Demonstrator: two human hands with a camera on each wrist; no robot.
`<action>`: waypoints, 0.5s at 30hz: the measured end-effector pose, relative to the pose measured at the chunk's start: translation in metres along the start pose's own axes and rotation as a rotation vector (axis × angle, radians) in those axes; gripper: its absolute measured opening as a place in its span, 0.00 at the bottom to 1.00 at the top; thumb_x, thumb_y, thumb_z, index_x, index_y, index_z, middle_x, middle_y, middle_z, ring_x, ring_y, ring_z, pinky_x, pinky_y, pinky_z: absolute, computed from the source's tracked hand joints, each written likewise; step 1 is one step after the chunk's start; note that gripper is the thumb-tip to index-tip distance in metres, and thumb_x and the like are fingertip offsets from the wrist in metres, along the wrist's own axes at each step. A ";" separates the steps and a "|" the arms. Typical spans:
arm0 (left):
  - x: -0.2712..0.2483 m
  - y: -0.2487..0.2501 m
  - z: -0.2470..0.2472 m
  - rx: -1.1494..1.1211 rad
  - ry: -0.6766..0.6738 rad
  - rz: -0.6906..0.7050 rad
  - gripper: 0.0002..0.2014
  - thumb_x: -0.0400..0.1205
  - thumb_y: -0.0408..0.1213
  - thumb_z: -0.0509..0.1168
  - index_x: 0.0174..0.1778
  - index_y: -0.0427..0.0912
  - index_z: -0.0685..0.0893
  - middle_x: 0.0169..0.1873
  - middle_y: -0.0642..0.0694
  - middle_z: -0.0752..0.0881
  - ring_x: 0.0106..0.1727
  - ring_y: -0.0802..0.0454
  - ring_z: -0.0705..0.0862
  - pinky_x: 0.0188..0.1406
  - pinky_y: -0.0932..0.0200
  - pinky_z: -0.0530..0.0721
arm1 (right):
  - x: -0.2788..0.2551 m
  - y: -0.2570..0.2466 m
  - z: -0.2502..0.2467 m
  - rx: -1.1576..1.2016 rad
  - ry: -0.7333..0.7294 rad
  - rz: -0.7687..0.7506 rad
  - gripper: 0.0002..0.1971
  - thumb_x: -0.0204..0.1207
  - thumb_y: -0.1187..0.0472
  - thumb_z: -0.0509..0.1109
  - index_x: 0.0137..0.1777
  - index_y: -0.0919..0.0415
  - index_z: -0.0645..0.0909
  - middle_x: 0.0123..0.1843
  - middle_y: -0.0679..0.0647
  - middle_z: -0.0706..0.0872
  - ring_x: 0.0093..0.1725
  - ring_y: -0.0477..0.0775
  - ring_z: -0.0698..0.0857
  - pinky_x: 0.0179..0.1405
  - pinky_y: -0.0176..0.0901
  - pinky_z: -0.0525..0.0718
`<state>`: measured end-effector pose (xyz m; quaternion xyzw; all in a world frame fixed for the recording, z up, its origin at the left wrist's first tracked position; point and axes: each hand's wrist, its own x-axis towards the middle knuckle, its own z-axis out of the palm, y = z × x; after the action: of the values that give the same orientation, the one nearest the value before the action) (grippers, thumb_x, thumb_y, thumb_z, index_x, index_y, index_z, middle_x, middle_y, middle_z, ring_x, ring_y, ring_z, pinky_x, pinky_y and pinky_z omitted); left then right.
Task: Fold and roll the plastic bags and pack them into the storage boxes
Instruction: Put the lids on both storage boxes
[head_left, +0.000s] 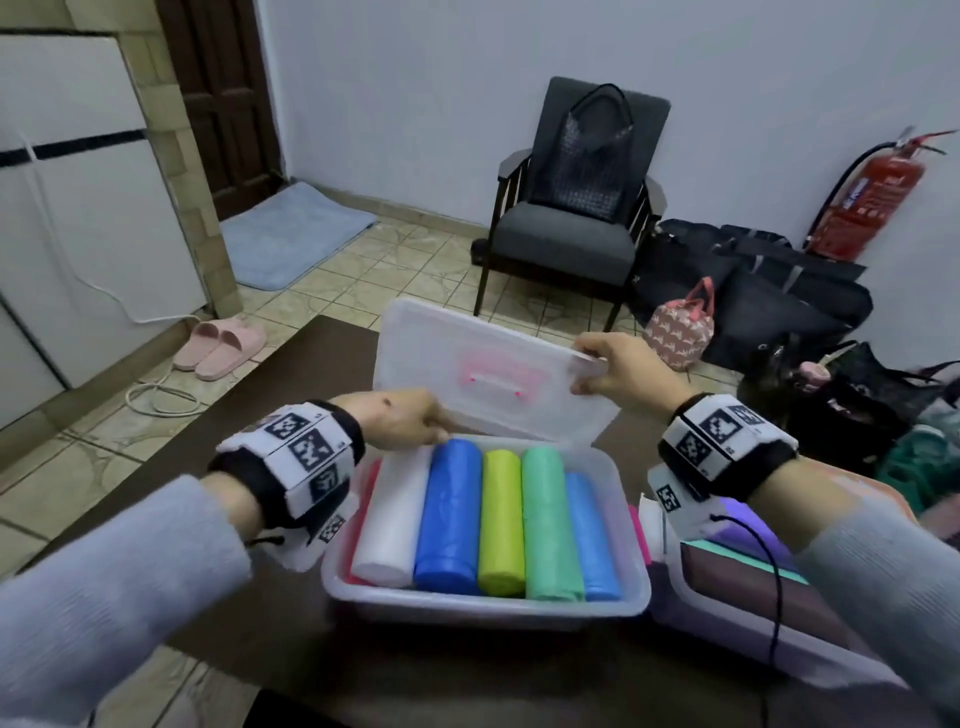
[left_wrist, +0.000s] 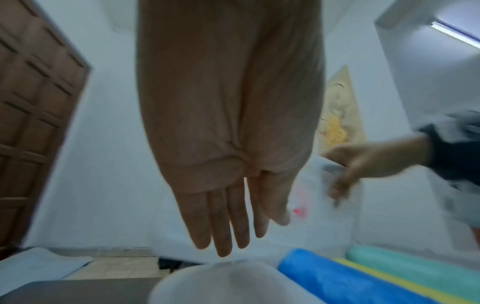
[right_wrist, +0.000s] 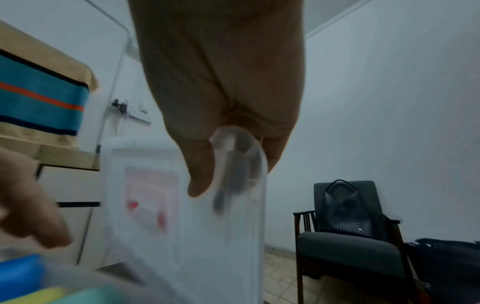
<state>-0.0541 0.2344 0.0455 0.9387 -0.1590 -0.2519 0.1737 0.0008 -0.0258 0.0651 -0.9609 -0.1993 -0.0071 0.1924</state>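
Observation:
A clear storage box (head_left: 483, 605) sits on the dark table and holds several rolled bags side by side: white (head_left: 389, 525), blue (head_left: 449, 519), yellow-green (head_left: 501, 519), green (head_left: 548, 525) and light blue (head_left: 589, 535). Its translucent lid (head_left: 467, 364) with a pink handle stands tilted over the box's far edge. My right hand (head_left: 589, 371) pinches the lid's right corner, thumb in front and fingers behind (right_wrist: 213, 181). My left hand (head_left: 441, 426) is at the lid's lower left edge. Its fingers are straight (left_wrist: 233, 236) above the white roll (left_wrist: 221, 283).
A second box (head_left: 753, 597) with purple and teal contents lies at the right under my forearm. Beyond the table (head_left: 291, 374) are a grey armchair with a handbag (head_left: 571, 223), dark bags on the floor (head_left: 753, 291), a fire extinguisher (head_left: 872, 202) and pink slippers (head_left: 218, 345).

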 end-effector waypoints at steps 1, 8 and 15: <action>-0.011 -0.006 0.000 -0.031 0.059 -0.020 0.19 0.85 0.38 0.58 0.74 0.48 0.75 0.68 0.53 0.79 0.70 0.53 0.76 0.71 0.60 0.70 | -0.014 -0.004 -0.001 0.023 0.042 -0.015 0.10 0.68 0.66 0.77 0.43 0.57 0.78 0.43 0.51 0.82 0.46 0.55 0.80 0.41 0.44 0.73; -0.053 -0.058 0.028 -0.623 0.651 -0.334 0.12 0.87 0.35 0.55 0.55 0.39 0.83 0.52 0.40 0.87 0.48 0.46 0.85 0.51 0.54 0.83 | -0.101 -0.014 0.036 -0.043 0.172 -0.069 0.23 0.70 0.73 0.66 0.57 0.45 0.83 0.53 0.41 0.89 0.50 0.54 0.87 0.46 0.43 0.84; -0.066 -0.027 0.068 -0.722 0.610 -0.494 0.25 0.84 0.57 0.53 0.40 0.41 0.84 0.39 0.41 0.84 0.41 0.43 0.83 0.39 0.57 0.77 | -0.146 -0.023 0.074 -0.166 0.113 -0.246 0.31 0.57 0.69 0.65 0.64 0.54 0.83 0.63 0.54 0.86 0.61 0.64 0.86 0.59 0.60 0.81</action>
<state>-0.1391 0.2674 0.0069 0.8593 0.2213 -0.0394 0.4594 -0.1470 -0.0337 -0.0079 -0.9398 -0.3032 -0.1011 0.1208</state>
